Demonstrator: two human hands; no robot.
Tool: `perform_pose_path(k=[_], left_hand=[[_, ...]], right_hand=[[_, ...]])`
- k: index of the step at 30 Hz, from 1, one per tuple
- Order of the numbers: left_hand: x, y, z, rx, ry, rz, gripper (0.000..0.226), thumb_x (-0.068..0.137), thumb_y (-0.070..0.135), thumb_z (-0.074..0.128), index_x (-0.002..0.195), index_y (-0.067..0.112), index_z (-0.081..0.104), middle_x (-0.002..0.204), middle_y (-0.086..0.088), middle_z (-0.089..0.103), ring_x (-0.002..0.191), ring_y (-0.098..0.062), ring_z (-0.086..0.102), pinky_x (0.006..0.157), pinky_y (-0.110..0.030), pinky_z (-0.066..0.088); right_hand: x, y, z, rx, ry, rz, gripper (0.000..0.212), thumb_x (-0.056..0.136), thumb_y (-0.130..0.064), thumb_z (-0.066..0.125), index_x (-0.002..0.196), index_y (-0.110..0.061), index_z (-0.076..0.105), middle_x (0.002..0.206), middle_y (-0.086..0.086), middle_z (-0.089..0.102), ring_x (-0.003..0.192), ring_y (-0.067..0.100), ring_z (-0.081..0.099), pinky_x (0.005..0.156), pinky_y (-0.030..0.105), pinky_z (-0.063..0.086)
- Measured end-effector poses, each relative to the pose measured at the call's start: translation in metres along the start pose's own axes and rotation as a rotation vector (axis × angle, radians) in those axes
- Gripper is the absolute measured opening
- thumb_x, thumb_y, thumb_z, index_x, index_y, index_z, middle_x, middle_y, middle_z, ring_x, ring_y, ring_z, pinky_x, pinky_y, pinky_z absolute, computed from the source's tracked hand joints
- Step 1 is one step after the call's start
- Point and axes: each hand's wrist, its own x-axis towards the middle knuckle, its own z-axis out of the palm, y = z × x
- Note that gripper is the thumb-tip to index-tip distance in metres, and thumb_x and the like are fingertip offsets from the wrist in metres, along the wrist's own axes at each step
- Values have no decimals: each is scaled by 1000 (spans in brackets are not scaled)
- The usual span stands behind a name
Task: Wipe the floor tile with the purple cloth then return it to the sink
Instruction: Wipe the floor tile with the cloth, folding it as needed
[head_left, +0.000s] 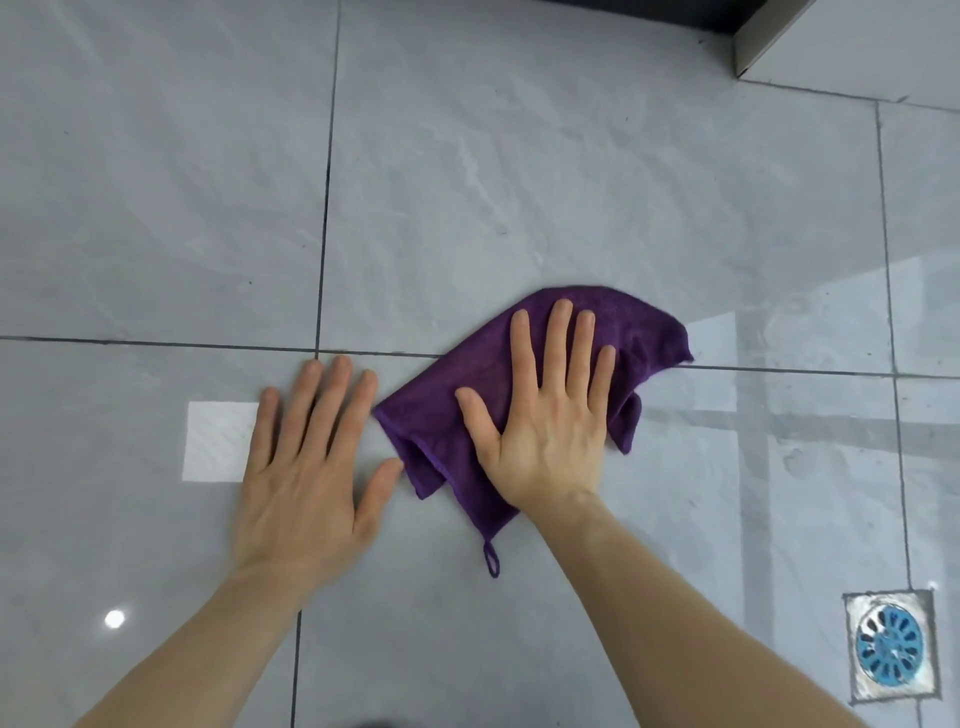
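A purple cloth (644, 338) lies crumpled on the glossy grey floor tile (519, 182), straddling a grout line. Its small hanging loop (491, 558) points toward me. My right hand (545, 415) presses flat on top of the cloth, fingers spread. My left hand (311, 457) rests flat on the bare tile just left of the cloth, fingers apart, with the thumb almost touching the cloth's edge. No sink is in view.
A square metal floor drain (891, 644) with a blue strainer sits at the lower right. A cabinet or wall base (779, 41) stands at the top right. Dark grout lines cross the floor. Bright reflections show on the left tile.
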Motion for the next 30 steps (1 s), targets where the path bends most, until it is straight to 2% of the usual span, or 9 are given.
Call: perform_pose_path(k=[4, 12, 18, 30], left_hand=[[0, 1, -1, -3, -13, 3, 76, 97, 56, 29, 161, 18, 13, 170, -4, 13, 158, -24, 6, 126, -55, 11], [0, 0, -2, -9, -29, 4, 76, 98, 56, 30, 161, 19, 11, 170, -4, 12, 158, -24, 5, 125, -55, 13], [-1, 0, 1, -24, -13, 10, 75, 97, 57, 27, 160, 18, 17, 170, -3, 14, 158, -23, 7, 125, -55, 14], [-2, -2, 3, -14, -1, 10, 74, 97, 57, 23, 161, 20, 15, 170, -2, 13, 158, -21, 5, 126, -53, 13]], right_hand=[[31, -2, -4, 0, 40, -16, 85, 96, -72, 28, 162, -21, 15, 171, 15, 6, 158, 36, -2, 126, 59, 6], [30, -3, -3, -14, 38, -10, 84, 98, -72, 25, 162, -21, 14, 171, 14, 6, 159, 34, -1, 126, 57, 7], [-15, -10, 3, 21, 0, -31, 81, 99, -69, 28, 162, -21, 15, 172, 12, 4, 159, 32, -4, 127, 56, 7], [-85, 13, 11, 35, -36, -98, 65, 105, -56, 29, 162, -27, 19, 172, 6, 7, 159, 29, -1, 128, 54, 11]])
